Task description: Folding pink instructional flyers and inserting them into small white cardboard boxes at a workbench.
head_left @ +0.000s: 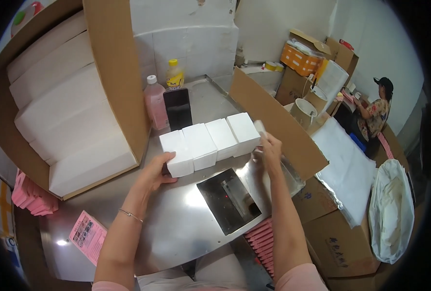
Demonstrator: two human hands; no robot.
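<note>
Standing in a row on the metal table (176, 228), four white boxes (210, 141) are pressed between two hands. The left hand (158, 170) lies open against the left end box, and the right hand (269, 148) pushes the right end, fingers together. A pink bottle (155, 103) and a black phone (177, 108) stand behind.

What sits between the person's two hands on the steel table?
In the head view, a row of four white rectangular boxes spans the gap: the left hand presses its near-left end, the right hand its right end.
</note>
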